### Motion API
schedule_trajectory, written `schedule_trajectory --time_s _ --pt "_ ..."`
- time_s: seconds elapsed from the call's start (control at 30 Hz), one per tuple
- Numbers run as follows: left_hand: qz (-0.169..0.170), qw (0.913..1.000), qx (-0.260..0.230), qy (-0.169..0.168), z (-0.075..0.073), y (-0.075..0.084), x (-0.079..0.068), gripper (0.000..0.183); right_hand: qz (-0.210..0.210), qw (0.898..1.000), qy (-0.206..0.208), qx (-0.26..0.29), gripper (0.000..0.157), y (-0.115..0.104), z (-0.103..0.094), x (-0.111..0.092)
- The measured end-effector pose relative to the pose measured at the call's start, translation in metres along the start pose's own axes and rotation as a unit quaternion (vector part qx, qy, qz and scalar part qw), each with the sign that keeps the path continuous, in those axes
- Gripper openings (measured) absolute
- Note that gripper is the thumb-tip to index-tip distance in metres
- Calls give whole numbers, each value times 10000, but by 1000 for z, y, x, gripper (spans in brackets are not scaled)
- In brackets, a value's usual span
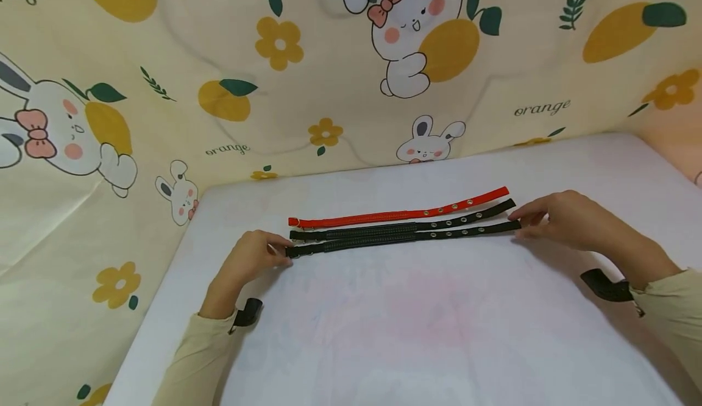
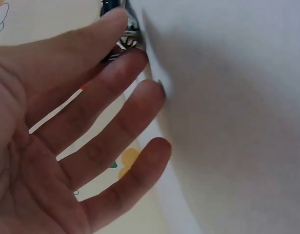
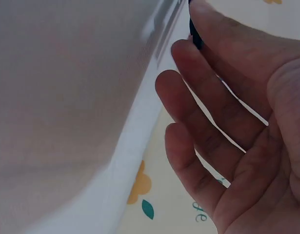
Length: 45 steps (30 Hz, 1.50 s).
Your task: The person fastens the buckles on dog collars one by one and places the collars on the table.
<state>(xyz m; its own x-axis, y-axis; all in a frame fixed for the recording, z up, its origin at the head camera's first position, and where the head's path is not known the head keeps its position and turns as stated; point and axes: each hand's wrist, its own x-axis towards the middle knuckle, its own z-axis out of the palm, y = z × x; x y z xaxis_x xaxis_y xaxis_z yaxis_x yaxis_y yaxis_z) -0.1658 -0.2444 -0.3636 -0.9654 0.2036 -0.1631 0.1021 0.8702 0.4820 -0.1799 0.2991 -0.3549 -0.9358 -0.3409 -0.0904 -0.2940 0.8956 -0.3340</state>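
Three buckled collars lie side by side across the table in the head view. At the back is a red collar (image 1: pixel 373 217), then a black collar (image 1: pixel 373 231), and nearest me a second black collar (image 1: pixel 373 242). Each has a padded stretch, metal eyelets toward the right and metal fittings at the left. My left hand (image 1: pixel 255 256) pinches the front black collar's buckle end (image 2: pixel 125 36), its other fingers spread loosely. The same collar's holed tip (image 3: pixel 195 34) is between the thumb and index finger of my right hand (image 1: pixel 570 220).
A white cloth-covered table (image 1: pixel 351 333) carries the collars. Behind and to the left hangs a cream curtain (image 1: pixel 340 83) printed with rabbits and oranges. Dark wrist devices (image 1: pixel 249 312) sit at both cuffs.
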Motion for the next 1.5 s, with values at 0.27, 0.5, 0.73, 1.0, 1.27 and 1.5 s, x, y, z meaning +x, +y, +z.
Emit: schedule_trajectory --time_s 0.27,0.5,0.73,1.0,1.27,1.5 --pt "112 9998 150 100 4 -2 0 26 -227 9992 288 -136 27 -4 6 1" --pt "296 9994 142 129 3 -1 1 23 -266 9989 373 -99 22 -4 2 -3" --pt "225 9997 -74 116 -2 2 -1 23 -330 9984 453 23 22 0 -1 -3" --pt "61 9990 -452 25 -3 0 -2 25 -398 9973 555 266 21 -1 -3 -4" --pt "1 9932 -1161 -131 -1 -1 -1 32 -361 9934 754 782 23 -2 -2 -5" --pt "-90 9876 -1567 3 -4 3 -3 33 76 9801 781 1822 29 -9 2 -4"
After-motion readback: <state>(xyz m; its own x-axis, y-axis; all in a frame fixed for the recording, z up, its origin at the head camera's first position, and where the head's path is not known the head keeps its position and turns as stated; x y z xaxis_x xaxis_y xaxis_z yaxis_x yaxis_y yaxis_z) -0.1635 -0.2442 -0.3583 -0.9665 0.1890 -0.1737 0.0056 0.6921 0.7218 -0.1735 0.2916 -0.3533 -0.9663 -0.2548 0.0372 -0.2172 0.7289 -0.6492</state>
